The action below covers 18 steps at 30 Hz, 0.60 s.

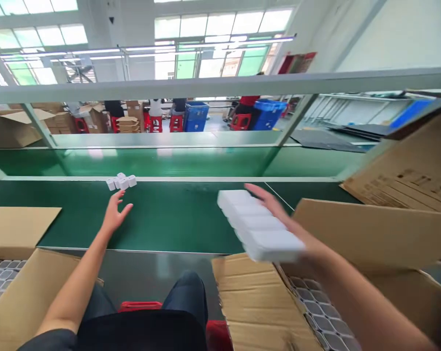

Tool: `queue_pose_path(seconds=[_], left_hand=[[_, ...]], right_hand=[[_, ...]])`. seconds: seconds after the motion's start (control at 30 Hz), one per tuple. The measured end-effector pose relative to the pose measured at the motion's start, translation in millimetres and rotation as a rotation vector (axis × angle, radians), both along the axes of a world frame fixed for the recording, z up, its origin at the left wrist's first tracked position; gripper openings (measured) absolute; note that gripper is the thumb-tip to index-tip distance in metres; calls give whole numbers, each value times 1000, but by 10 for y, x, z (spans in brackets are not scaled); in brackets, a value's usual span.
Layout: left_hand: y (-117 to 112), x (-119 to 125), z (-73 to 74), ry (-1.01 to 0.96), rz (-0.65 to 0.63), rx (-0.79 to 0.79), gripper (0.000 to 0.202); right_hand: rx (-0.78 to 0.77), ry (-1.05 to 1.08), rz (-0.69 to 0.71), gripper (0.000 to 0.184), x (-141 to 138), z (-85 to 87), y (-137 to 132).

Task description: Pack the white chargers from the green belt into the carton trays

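Note:
My left hand [115,213] is open, fingers spread, over the green conveyor belt [169,219], just below a small cluster of white blocks [121,182] that lies at the belt's far edge. My right hand [275,209] carries a long row of white blocks [258,225] that rests along the palm and forearm, slanting from the belt back toward me; its fingers stretch forward at the row's far end. The row is blurred by motion.
An open cardboard box [278,307] with grey cell trays stands at my right, another [19,292] at my left. A large cardboard flap [406,180] rises at right. A metal frame [220,85] crosses above the belt. People, red stools and blue bins are beyond.

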<state>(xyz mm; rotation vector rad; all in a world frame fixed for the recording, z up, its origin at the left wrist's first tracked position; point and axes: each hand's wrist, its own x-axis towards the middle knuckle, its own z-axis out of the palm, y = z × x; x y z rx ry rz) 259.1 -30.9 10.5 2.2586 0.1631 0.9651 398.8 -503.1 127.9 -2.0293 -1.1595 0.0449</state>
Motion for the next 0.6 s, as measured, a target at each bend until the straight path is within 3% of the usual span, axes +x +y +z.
queue_pose_path(seconds=[0.03,0.17,0.23,0.3,0.37,0.43,0.6], left_hand=[[-86,67,-6,15,-64,7,62],[-148,178,-32,76,-182,91,71],[-2,174,-32,78,-158,156,77],[204,176,-5,59,-108,214,81],[412,194,51,51,-64,255,83],[574,227,114,77,-60,283,82],[662,356,111,160,-267,369,76]], right_hand=[[11,56,72,95,58,-50,438],[195,712,283,113,169,-505,2088],[360,1023,346,99,143,-772,2756],[379,1104,404,73,81,-988,3277],[369,1130,457,61,9,-1140,3639],[371,1164,510,60,-42,-1244,3850],[359,1227,598,64,-9,-1410,3941]])
